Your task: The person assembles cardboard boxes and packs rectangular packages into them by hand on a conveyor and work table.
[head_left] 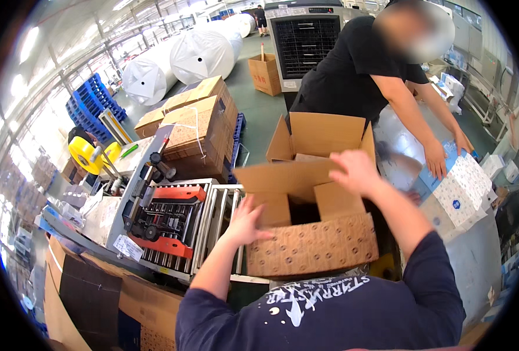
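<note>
A patterned brown cardboard box sits directly in front of me, its top flaps raised around a dark opening. At its left side is my left hand, fingers spread and the thumb reaching over the front corner. My right hand is at the right end of the far flap, its fingers bent over the edge. Just beyond stands a second open cardboard box. What lies inside the near box cannot be made out.
To the left, a roller conveyor adjoins a taping machine with red side rails. Stacked cartons rest on a blue pallet behind it. A co-worker at right handles blue-and-white packs on a metal table.
</note>
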